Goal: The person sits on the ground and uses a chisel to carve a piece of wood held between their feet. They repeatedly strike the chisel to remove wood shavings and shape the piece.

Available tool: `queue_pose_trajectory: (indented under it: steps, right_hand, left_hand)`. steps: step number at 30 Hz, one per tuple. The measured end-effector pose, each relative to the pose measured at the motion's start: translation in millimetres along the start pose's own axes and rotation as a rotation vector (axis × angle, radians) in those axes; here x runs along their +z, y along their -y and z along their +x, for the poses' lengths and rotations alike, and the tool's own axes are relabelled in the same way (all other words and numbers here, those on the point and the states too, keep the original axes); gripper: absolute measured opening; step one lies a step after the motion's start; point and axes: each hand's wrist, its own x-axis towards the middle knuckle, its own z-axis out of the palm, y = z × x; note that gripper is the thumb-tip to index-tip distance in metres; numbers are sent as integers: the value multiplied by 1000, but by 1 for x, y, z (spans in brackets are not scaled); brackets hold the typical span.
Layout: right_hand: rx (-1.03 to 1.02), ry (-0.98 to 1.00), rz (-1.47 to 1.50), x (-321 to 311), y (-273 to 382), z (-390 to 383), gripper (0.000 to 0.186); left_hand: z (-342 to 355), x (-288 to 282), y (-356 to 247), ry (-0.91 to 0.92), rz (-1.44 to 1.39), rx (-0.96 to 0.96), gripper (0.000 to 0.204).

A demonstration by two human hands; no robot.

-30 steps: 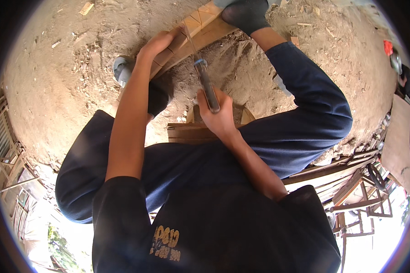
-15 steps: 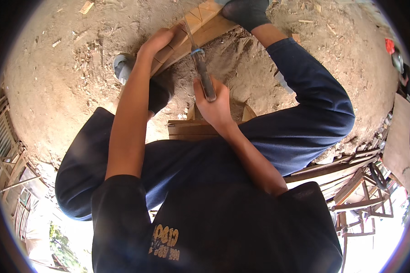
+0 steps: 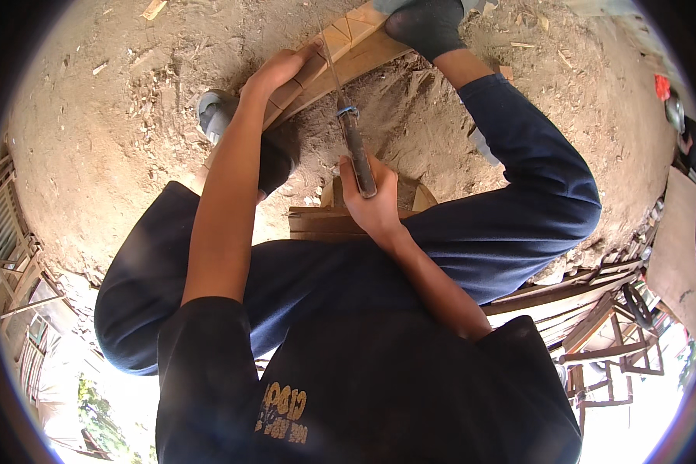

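Note:
My right hand is wrapped round the dark straight handle of a handsaw, which has a blue band where the blade starts. The thin blade points away from me and crosses a wooden beam on the ground. My left hand grips the near-left part of this beam, with the fingertips close to the blade. Several dark lines run across the beam's top. How deep the blade sits in the wood I cannot tell. A flat board lies beneath and beside the beam.
My dark-shod right foot rests at the beam's far end, my other foot near its close end. Below my hands is a low wooden seat. Wood chips litter the dirt floor. Stacked planks and a wooden frame stand at right.
My right hand has drawn the saw back toward my body, so the handle sits lower in the view. My left hand keeps its hold on the beam.

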Motion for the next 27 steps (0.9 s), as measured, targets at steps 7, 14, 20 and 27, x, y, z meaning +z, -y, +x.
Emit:
queue_pose_trajectory:
  steps: [7,14,20,27]
  right_hand:
    - [-53,14,-53,4,-4,3,27]
    - [0,24,1,-11,-5,-12,28]
    - [31,20,-11,-9,4,3,26]
    - [98,8,-22,-21,12,2,26]
  left_hand:
    - [-3,-14,-4,171,-24,-41,93]
    - [-6,-6,-10,64,15,-47,95]
    - [-5,-7,-16,157,-24,-71,95]
    - [-8,-2,-19,104,-13,-73,88]
